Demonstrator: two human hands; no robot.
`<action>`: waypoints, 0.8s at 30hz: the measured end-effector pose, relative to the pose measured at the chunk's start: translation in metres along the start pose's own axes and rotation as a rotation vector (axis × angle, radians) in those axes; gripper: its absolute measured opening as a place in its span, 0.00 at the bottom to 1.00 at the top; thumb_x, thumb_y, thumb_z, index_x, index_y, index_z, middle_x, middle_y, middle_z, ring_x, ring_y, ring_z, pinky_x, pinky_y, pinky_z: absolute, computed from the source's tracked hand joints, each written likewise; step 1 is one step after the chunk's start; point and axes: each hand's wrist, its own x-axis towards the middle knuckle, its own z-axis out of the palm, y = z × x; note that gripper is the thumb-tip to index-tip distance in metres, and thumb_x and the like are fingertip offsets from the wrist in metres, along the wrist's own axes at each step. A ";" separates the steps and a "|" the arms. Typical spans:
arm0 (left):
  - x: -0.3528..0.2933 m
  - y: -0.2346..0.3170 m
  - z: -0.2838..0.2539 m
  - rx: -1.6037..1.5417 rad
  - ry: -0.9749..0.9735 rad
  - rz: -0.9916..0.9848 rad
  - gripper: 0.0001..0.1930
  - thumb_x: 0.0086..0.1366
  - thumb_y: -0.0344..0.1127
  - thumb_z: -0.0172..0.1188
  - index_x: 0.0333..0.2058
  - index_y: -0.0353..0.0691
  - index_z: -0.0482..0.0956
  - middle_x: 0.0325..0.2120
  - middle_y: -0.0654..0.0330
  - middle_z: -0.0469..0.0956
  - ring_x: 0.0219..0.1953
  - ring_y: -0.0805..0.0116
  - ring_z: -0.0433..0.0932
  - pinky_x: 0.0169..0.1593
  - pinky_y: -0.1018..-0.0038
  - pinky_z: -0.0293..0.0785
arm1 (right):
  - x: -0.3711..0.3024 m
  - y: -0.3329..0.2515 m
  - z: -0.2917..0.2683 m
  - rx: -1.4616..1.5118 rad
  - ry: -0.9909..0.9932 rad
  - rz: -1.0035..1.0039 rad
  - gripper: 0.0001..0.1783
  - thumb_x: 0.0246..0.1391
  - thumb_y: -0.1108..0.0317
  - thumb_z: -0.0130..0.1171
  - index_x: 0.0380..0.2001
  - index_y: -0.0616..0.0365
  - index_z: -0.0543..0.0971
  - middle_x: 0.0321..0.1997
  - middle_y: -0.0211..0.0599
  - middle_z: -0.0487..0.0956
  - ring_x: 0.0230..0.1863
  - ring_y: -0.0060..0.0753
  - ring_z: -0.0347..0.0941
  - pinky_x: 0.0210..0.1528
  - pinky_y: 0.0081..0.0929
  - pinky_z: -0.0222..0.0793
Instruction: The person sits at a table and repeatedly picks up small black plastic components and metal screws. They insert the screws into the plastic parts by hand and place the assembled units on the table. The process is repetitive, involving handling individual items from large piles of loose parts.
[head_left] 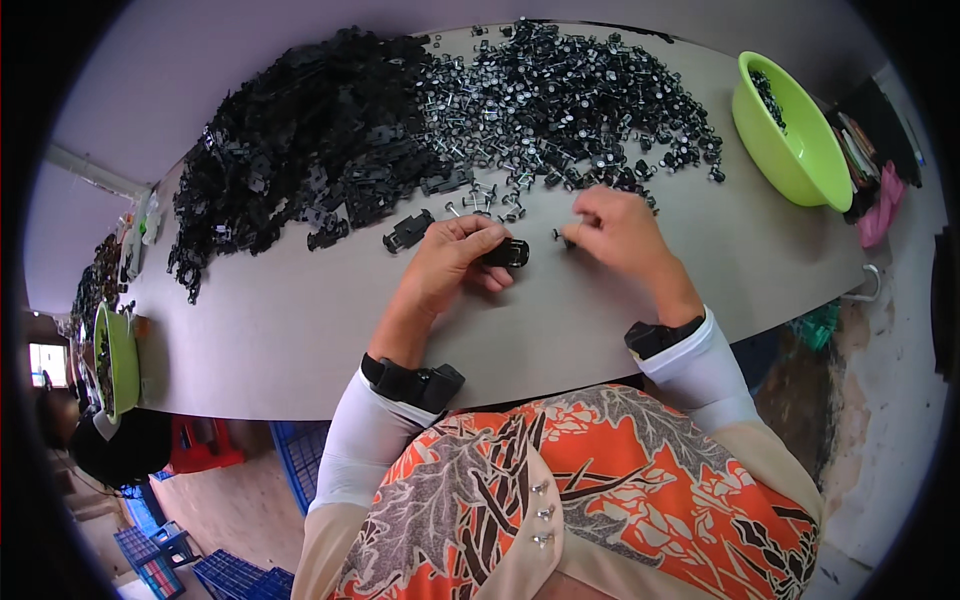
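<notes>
My left hand (440,265) is closed on a small black plastic chassis (511,253), held just over the table between thumb and fingers. To its right, my right hand (628,235) pinches a wheel axle (557,235), a thin metal rod with small dark wheels; its far end is hidden by the fingers. A gap separates the axle from the chassis. Just beyond my left hand lies a loose black chassis (408,231). Several loose wheel axles (482,198) lie past both hands, at the near edge of a heap.
A big heap of black chassis parts (300,130) covers the far left of the table (270,340); a heap of wheel axles (580,90) adjoins it. A green basin (815,160) stands right, another green basin (122,365) left. Blue crates (235,575) are below.
</notes>
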 end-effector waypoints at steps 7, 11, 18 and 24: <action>-0.002 0.003 0.002 -0.142 -0.057 -0.039 0.23 0.69 0.46 0.49 0.44 0.25 0.73 0.34 0.47 0.79 0.31 0.57 0.82 0.34 0.71 0.82 | 0.001 0.000 0.020 -0.080 0.119 -0.235 0.05 0.41 0.78 0.58 0.26 0.60 0.76 0.30 0.40 0.73 0.26 0.44 0.72 0.30 0.36 0.69; 0.002 -0.002 0.001 -0.242 -0.090 -0.081 0.24 0.70 0.45 0.45 0.45 0.23 0.72 0.39 0.42 0.78 0.36 0.51 0.82 0.37 0.66 0.82 | 0.002 -0.039 0.019 0.258 0.182 -0.425 0.09 0.40 0.84 0.54 0.28 0.60 0.76 0.29 0.35 0.70 0.25 0.37 0.71 0.25 0.30 0.68; -0.002 0.000 -0.002 -0.495 -0.247 -0.071 0.20 0.69 0.40 0.47 0.44 0.23 0.72 0.39 0.42 0.77 0.39 0.49 0.80 0.43 0.60 0.81 | 0.003 -0.040 0.031 0.255 0.218 -0.495 0.09 0.40 0.85 0.56 0.28 0.61 0.76 0.31 0.35 0.72 0.25 0.34 0.72 0.24 0.27 0.67; -0.001 -0.004 -0.003 -0.444 -0.234 -0.012 0.14 0.67 0.36 0.51 0.40 0.27 0.75 0.37 0.48 0.78 0.39 0.53 0.81 0.43 0.63 0.81 | 0.001 -0.044 0.034 0.241 0.203 -0.522 0.09 0.40 0.85 0.56 0.27 0.62 0.76 0.31 0.35 0.71 0.25 0.34 0.72 0.24 0.27 0.67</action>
